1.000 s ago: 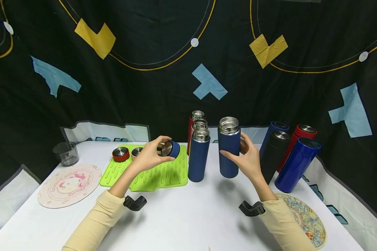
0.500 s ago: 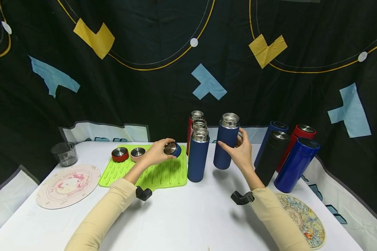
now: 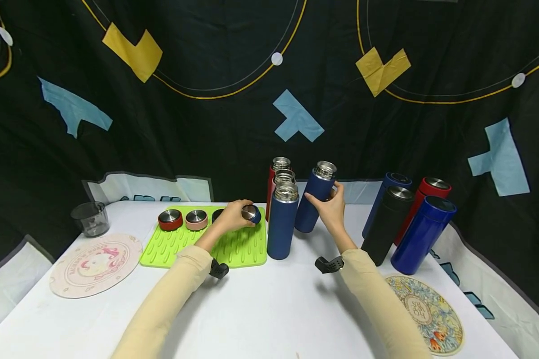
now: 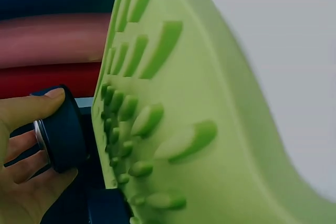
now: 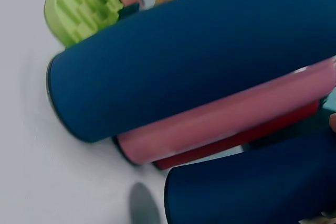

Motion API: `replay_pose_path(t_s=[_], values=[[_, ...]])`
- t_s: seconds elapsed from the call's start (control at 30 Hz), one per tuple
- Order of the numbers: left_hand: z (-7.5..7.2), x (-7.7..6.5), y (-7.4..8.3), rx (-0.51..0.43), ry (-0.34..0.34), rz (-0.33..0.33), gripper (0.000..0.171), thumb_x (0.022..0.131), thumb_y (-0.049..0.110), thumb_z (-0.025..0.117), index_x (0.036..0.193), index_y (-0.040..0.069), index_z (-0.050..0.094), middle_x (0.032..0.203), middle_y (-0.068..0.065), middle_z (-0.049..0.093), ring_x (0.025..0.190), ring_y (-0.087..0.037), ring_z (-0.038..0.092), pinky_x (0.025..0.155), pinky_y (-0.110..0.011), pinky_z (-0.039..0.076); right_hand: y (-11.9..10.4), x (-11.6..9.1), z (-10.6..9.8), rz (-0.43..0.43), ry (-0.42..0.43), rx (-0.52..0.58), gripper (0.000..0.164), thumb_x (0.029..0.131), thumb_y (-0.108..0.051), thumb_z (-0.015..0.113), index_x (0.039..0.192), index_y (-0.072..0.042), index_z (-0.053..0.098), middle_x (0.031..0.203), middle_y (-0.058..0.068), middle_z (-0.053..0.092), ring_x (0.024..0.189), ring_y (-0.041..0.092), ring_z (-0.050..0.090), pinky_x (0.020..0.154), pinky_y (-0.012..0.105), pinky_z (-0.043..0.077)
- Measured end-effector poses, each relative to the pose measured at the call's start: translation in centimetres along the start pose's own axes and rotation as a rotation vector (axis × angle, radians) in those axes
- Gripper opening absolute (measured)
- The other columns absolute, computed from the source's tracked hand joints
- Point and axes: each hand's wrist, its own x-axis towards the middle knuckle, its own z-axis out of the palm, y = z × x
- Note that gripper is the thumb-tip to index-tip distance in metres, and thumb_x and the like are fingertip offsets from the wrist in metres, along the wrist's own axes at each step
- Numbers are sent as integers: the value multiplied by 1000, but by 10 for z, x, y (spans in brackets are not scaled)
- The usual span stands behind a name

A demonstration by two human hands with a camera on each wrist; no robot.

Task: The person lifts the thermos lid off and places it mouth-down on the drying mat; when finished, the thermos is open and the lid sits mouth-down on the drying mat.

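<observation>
A smoky clear cup point(image 3: 90, 219) and a pink round mat point(image 3: 96, 266) sit at the left of the white worktop point(image 3: 269, 309); next comes a ribbed green mat point(image 3: 161, 252) bearing a red lid point(image 3: 170, 220), a pink lid point(image 3: 196, 220) and a dark lid point(image 3: 217, 214) partly hidden by a hand, the lids set there apparently to keep them together and off the bare surface. Over the mat, a person's left hand point(image 3: 231, 217) has its fingers clamped on the rim of a blue lid point(image 3: 251, 214), a grip that leaves the steel top uncovered; whether the lid touches the mat cannot be told. Beside the mat stand an uncapped blue bottle point(image 3: 282, 229), a pink bottle point(image 3: 284, 175) and a red bottle point(image 3: 280, 162), lined up one behind another, presumably to save room; just right of them, the right hand point(image 3: 332, 205) has its fingers clamped round a lidless blue bottle point(image 3: 312, 199), held tilted and clear of the worktop, gripped on the side so that its mouth stays free. Four capped bottles point(image 3: 424, 237) and a patterned round mat point(image 3: 424, 314) finish the right side. Compared with a second ago, the held bottle is farther left, closer to the row and more tilted; the held lid is slightly farther right, and the pink lid shows whole.
</observation>
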Motion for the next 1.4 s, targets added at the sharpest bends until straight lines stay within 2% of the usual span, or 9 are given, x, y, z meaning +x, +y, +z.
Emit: replay_pose_path(t_s=[0.37, 0.53, 0.73, 0.9, 1.13, 1.3, 1.4], values=[[14, 13, -4, 79, -47, -80, 72, 75, 14, 83, 135, -6, 49, 128, -24, 55, 114, -35, 56, 94, -43, 48, 20, 4, 15, -8, 55, -29, 79, 76, -15, 83, 135, -2, 32, 121, 26, 58, 108, 37, 59, 92, 48, 47], [17, 16, -6, 116, -66, -73, 71, 77, 15, 82, 135, -6, 49, 126, -24, 56, 112, -35, 56, 93, -42, 48, 27, 6, 20, -30, 48, -23, 78, 77, -15, 82, 136, -3, 31, 122, 26, 58, 108, 37, 60, 92, 48, 48], [18, 16, -9, 142, -55, -73, 68, 78, 14, 81, 135, -7, 49, 126, -25, 55, 112, -36, 56, 95, -44, 47, 31, 3, 24, -97, -25, -72, 78, 81, -15, 79, 141, -2, 30, 131, 25, 53, 116, 35, 56, 95, 47, 46], [20, 15, -11, 172, -37, -30, 63, 78, 14, 80, 129, -10, 52, 121, -25, 59, 112, -38, 56, 96, -46, 46, 31, 1, 26, -106, -26, -131, 75, 81, -11, 78, 140, 1, 33, 132, 26, 52, 119, 36, 55, 97, 47, 46], [16, 8, -7, 171, -49, -47, 63, 79, 11, 79, 132, -8, 50, 125, -26, 55, 113, -38, 55, 95, -45, 48, 32, -10, 20, -30, -79, -206, 77, 80, -13, 79, 141, 5, 36, 137, 27, 48, 126, 38, 48, 105, 46, 39], [7, -3, -1, 136, -39, -41, 65, 80, 11, 79, 135, -6, 49, 129, -26, 53, 114, -37, 55, 94, -46, 48, 32, -21, 9, 13, -88, -185, 75, 80, -15, 80, 140, 4, 40, 139, 25, 48, 128, 35, 47, 108, 42, 36], [1, -10, 1, 115, -21, -13, 63, 79, 9, 80, 133, -5, 51, 130, -26, 53, 116, -37, 54, 96, -47, 47, 29, -26, 2, 16, -101, -172, 75, 80, -18, 80, 140, 4, 41, 140, 23, 47, 130, 34, 45, 109, 40, 34]])
